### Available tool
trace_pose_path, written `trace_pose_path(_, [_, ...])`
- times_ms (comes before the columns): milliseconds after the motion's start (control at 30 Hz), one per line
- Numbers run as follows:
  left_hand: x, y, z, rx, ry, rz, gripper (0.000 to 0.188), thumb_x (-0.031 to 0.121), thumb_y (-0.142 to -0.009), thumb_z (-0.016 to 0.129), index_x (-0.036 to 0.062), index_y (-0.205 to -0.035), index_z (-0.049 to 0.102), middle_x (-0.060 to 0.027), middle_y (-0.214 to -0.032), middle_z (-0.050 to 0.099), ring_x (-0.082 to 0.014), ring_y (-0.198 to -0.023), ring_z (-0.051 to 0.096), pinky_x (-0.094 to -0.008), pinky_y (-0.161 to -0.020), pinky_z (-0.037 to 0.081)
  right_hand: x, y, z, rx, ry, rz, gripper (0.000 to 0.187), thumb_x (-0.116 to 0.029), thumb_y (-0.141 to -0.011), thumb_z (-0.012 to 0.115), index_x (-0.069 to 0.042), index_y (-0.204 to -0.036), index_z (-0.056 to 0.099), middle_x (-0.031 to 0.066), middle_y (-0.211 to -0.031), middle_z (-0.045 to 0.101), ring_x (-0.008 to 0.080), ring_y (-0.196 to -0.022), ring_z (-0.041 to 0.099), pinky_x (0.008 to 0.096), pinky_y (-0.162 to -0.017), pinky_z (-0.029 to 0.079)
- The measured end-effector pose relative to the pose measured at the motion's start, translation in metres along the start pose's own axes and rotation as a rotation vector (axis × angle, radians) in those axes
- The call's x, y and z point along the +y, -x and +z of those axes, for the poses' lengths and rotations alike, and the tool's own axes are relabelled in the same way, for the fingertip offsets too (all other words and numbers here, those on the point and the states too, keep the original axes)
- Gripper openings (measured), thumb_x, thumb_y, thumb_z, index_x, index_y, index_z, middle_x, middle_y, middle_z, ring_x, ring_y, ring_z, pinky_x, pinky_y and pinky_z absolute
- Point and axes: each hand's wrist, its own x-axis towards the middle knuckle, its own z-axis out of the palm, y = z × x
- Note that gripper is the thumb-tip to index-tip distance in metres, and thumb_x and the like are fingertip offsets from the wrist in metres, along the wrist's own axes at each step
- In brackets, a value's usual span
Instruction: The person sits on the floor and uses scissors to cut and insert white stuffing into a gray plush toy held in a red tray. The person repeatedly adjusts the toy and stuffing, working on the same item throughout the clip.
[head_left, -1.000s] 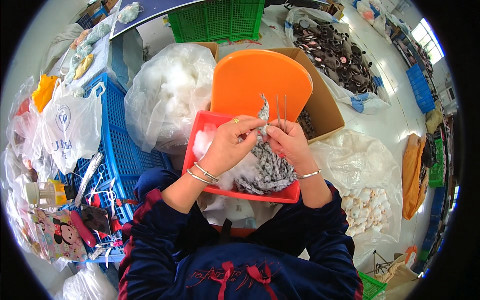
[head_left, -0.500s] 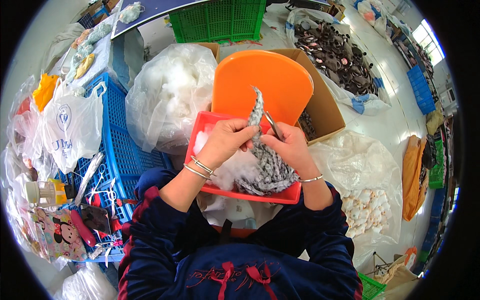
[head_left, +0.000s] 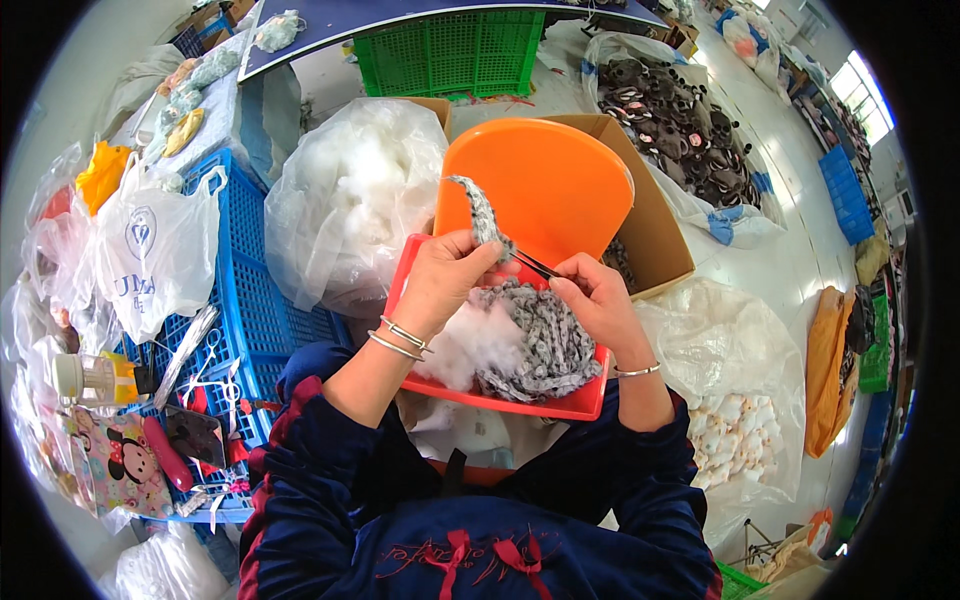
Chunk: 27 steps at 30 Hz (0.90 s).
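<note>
Pinched in my left hand (head_left: 447, 278) is a narrow, curved strip of grey mottled plush (head_left: 483, 216), shaped like a small tail, its thin tip bending up and left. My right hand (head_left: 600, 305) grips dark metal tweezers (head_left: 534, 264), which point left with their tips at the lower end of the plush strip. Whether the tips are inside it, I cannot tell. Beneath both hands, a red tray (head_left: 540, 409) rests on my lap. It holds white fluffy stuffing (head_left: 468, 345) on the left and a heap of similar grey plush strips (head_left: 540, 350) on the right.
An orange chair (head_left: 545, 180) stands just past the tray, before a cardboard box (head_left: 660, 240). A clear bag of white stuffing (head_left: 350, 190) is left of it. Blue crates (head_left: 250, 290) with scissors on top flank my left; a plastic bag of small white pieces (head_left: 735, 430) lies right.
The plush strip has tilted, its tip swinging left. The tweezers have gone from pointing upward beside the strip to reaching its lower end, and my right hand has shifted slightly right and down.
</note>
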Motion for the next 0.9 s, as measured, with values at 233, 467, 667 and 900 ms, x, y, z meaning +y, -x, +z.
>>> trace_pose_path(233, [-0.002,0.000,0.000,-0.012,0.016,-0.013,0.019,0.018,-0.093,0.062,-0.0001,-0.098,0.067,-0.0110,-0.085,0.072,-0.0143,-0.075,0.069,-0.0233,-0.065,0.054,-0.002,0.000,-0.004,0.006,0.102,-0.063,0.013,-0.010,-0.089,0.065,0.001,-0.086,0.061,-0.0002,-0.068,0.056,0.0048,-0.061,0.047,0.0228,-0.054,0.038])
trace_pose_path(467, [0.001,0.000,0.001,-0.021,0.018,-0.029,0.019,0.017,-0.094,0.061,-0.0013,-0.099,0.067,-0.0100,-0.084,0.071,-0.0153,-0.076,0.070,-0.0237,-0.067,0.055,-0.004,0.001,-0.005,0.002,0.118,-0.086,0.011,-0.007,-0.088,0.065,0.002,-0.086,0.060,0.0004,-0.068,0.057,0.0054,-0.061,0.048,0.0231,-0.054,0.038])
trace_pose_path(667, [0.003,0.001,0.001,-0.023,0.014,-0.038,0.019,0.017,-0.094,0.061,-0.0014,-0.098,0.067,-0.0102,-0.083,0.071,-0.0152,-0.076,0.070,-0.0235,-0.066,0.055,-0.012,0.002,-0.007,-0.012,0.162,-0.076,0.010,-0.006,-0.088,0.065,0.002,-0.086,0.060,0.0003,-0.068,0.056,0.0055,-0.061,0.048,0.0231,-0.054,0.038])
trace_pose_path(900, [0.005,0.002,0.001,-0.050,-0.012,-0.023,0.021,0.018,-0.094,0.061,-0.0014,-0.097,0.068,-0.0111,-0.083,0.072,-0.0141,-0.076,0.070,-0.0233,-0.066,0.055,-0.015,0.003,-0.007,-0.028,0.162,-0.056,0.010,-0.007,-0.087,0.066,0.002,-0.086,0.060,0.0001,-0.067,0.056,0.0057,-0.060,0.048,0.0231,-0.054,0.039])
